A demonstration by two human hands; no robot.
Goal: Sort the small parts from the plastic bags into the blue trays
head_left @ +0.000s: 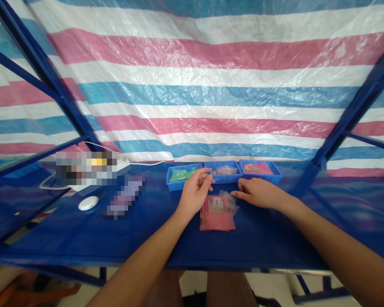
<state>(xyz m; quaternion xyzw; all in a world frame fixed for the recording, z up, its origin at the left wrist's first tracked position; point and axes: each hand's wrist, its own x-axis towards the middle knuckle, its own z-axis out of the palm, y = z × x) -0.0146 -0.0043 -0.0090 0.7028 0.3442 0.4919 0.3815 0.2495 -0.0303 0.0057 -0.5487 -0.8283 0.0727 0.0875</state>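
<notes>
My left hand [196, 190] is above the table, just in front of the left blue bin [176, 186]. Its fingers are loosely bent and apart, and I see nothing in them. To the right, my right hand [261, 192] is low over the table, fingers bent down and thumb stretched out beside some small clear bags [233, 202]. Whether the thumb touches them I cannot tell. Between my hands lies a stack of red translucent zip bags [216, 217], partly over the clear bags. Something brownish shows through the top red bag.
Green bags [181, 175] fill the left bin. The middle blue bin [225, 177] holds clear bags, the right blue bin [265, 177] red ones. A white oval object [88, 203], a blurred-out phone-shaped item [125, 198] and a white power strip [83, 184] with cables are at left.
</notes>
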